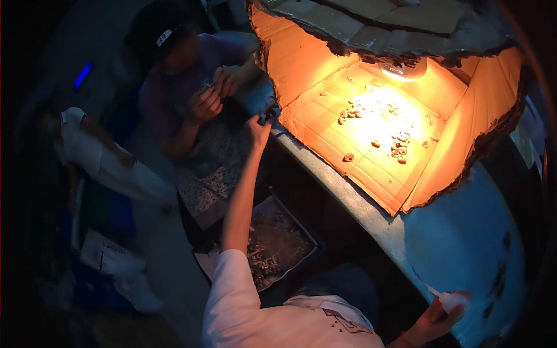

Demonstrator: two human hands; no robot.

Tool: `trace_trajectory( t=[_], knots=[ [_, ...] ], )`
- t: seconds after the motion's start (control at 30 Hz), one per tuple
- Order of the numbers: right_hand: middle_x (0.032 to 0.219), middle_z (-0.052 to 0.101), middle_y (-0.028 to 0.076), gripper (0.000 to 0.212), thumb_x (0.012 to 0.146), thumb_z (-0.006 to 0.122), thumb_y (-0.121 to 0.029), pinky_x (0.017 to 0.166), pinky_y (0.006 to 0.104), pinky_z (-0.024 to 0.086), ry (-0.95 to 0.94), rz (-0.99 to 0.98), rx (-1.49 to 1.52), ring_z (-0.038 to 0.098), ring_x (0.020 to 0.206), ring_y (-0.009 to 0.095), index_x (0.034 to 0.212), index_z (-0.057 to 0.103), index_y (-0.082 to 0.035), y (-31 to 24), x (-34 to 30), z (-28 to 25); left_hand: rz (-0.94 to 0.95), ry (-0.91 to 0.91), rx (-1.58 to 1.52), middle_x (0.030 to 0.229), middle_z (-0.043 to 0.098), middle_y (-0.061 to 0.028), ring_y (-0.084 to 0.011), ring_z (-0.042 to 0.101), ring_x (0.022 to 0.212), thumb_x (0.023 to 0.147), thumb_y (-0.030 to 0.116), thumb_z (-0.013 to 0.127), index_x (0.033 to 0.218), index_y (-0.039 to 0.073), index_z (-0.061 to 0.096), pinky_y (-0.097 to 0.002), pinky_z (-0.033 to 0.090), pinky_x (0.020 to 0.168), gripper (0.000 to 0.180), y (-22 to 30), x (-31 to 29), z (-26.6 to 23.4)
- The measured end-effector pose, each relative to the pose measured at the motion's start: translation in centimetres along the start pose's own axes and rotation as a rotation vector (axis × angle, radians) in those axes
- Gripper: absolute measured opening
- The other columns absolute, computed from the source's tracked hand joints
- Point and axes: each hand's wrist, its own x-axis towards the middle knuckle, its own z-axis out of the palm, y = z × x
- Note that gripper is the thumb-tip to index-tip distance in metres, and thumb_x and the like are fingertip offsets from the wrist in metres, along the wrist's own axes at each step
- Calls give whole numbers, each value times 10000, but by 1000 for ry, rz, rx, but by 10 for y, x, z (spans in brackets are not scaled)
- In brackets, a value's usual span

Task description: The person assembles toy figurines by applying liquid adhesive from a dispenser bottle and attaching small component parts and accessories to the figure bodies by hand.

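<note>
Grasping a white, thin-tipped object (449, 300), the right hand (431, 323) has its fingers curled around it over the blue table (458, 232), near the right side of the cardboard box (310, 49). At the box's left edge the left hand (260, 129) bends its fingers at a small dark object (270, 111), though I cannot tell whether they grip it; inside the box, small round brown pieces (401, 152) lie below a glowing lamp (406, 71).
</note>
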Motion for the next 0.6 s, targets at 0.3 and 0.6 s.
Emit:
trace_trajectory(
  t=[0.3,0.6],
  knots=[
    [540,358,-20,316,877,480,-343,456,201,297,239,633,895,296,394,47,872,398,-38,-24,45,22,71,-47,-478,1046,516,-132,-205,545,912,825,-19,496,1035,-24,576,-275,491,699,224,113,-192,-70],
    [451,289,-39,292,890,461,-357,421,211,221,419,627,1035,258,401,40,841,450,-69,-19,38,-53,864,-864,-937,869,599,-103,-235,584,666,706,-57,568,908,62,635,-291,475,539,244,392,-270,-33]
  ],
)
